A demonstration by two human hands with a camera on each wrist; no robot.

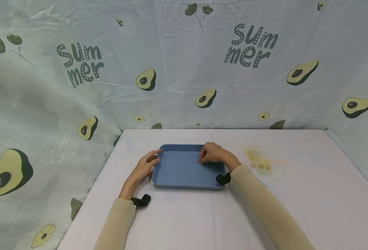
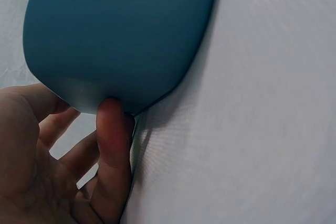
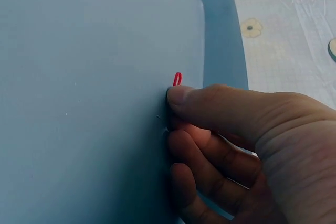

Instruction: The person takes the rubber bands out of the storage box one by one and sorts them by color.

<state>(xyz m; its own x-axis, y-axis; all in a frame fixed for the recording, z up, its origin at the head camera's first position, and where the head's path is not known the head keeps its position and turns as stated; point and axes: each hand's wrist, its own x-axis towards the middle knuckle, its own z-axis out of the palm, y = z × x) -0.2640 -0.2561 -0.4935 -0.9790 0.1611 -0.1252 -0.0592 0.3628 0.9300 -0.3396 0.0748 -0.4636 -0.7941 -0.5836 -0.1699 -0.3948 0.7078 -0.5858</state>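
Note:
A shallow blue tray [image 1: 177,173] lies on the white table. My left hand [image 1: 142,168] grips its left end, and the left wrist view shows fingers of that hand [image 2: 58,166] on both sides of the rim. Over the right part of the tray, my right hand [image 1: 215,153] pinches a small red rubber band [image 3: 178,78] between thumb and fingertips. Only a loop of the band sticks out past the thumb [image 3: 210,103]; the rest is hidden by the fingers. The band is held close to the tray's floor; whether it touches cannot be told.
To the right of the tray lie several small loops: a row of red rubber bands [image 1: 253,166], with orange ones [image 1: 276,160] and yellowish ones behind. A patterned cloth [image 1: 174,52] hangs behind the table [image 1: 184,222]. Each wrist wears a black camera [image 1: 141,200].

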